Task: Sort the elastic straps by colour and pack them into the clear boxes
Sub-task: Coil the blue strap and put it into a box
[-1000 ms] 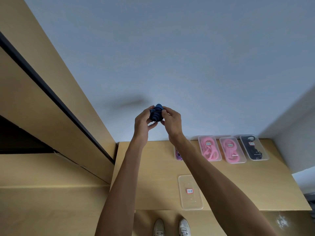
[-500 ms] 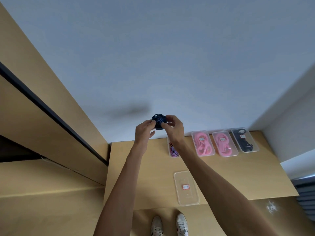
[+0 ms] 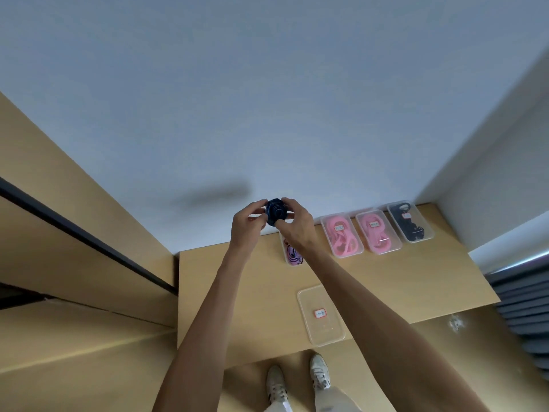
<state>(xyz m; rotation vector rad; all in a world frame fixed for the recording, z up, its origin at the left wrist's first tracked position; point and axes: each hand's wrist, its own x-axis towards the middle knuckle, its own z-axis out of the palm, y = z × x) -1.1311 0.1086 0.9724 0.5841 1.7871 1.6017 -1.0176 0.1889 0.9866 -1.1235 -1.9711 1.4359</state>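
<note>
A dark blue strap (image 3: 275, 211), wound into a tight roll, is held up in front of the wall above the table. My left hand (image 3: 249, 223) pinches its left side and my right hand (image 3: 296, 225) pinches its right side. Below them an empty clear box (image 3: 321, 315) with a small label lies near the table's front edge. Along the back stand a box with a purple strap (image 3: 292, 255), partly hidden by my right wrist, two boxes of pink straps (image 3: 341, 234) (image 3: 378, 231), and a box with a black strap (image 3: 410, 220).
The wooden table (image 3: 416, 281) stands against a grey wall. A wooden cabinet (image 3: 74, 233) rises at its left. A dark slatted object (image 3: 523, 310) is at the right edge. My shoes (image 3: 297, 379) show below the table's front edge.
Both hands have sunk a little with the blue roll and turned it, so its coiled face now shows. The view has shifted slightly.
</note>
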